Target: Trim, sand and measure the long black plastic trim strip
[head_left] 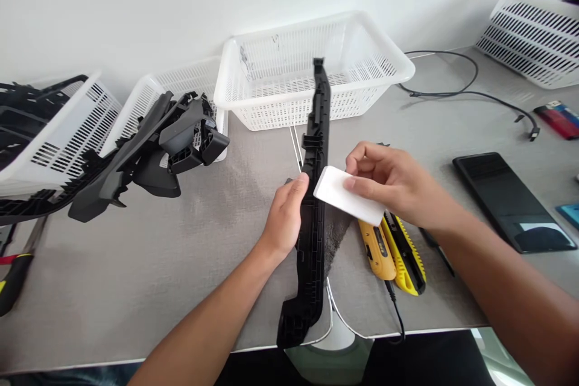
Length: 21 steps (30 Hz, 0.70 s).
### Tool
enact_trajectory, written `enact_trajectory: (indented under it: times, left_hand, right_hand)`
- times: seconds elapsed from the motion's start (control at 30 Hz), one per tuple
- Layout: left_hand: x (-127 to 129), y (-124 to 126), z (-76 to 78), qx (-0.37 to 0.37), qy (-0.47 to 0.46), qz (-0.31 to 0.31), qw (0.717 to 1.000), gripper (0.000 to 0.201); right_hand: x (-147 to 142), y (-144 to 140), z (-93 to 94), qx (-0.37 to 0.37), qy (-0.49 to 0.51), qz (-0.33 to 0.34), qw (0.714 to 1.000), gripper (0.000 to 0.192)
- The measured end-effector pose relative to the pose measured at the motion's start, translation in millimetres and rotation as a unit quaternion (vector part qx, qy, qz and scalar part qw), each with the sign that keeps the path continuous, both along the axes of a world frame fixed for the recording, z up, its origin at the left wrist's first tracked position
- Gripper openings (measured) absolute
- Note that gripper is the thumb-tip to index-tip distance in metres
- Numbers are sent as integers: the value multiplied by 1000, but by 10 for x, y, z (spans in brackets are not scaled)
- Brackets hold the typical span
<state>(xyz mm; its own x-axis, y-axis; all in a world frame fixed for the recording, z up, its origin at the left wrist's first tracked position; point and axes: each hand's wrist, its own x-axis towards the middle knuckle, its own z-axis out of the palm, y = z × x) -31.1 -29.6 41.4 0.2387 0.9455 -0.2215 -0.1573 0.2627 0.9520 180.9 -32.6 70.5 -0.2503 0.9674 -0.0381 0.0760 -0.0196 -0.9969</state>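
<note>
A long black plastic trim piece stands nearly lengthwise in the middle, its ribbed side showing. My left hand is closed around it at about mid-length, thumb on its edge. In my right hand is a flat white rectangular block, pinched between thumb and fingers. The block's left end is right by the trim's edge; whether they touch I cannot tell. Below the block lie a yellow-orange corded tool and a yellow utility knife, their upper ends partly hidden.
A white basket stands behind the trim. At left, baskets hold black plastic parts, some jutting over the table. Pliers-like handles lie far left. A phone, a black cable and lighters lie on the right.
</note>
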Motion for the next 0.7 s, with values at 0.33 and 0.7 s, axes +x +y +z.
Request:
enact_trajectory:
  times: [0.33, 0.7]
  left_hand:
    - [3, -17, -11, 0, -15, 14, 1000, 58]
    - [11, -19, 15, 75, 45, -14, 996, 57]
  right_hand:
    - [16, -15, 6, 126, -24, -123, 984, 22]
    - [-68, -20, -92, 308, -191, -42, 931, 34]
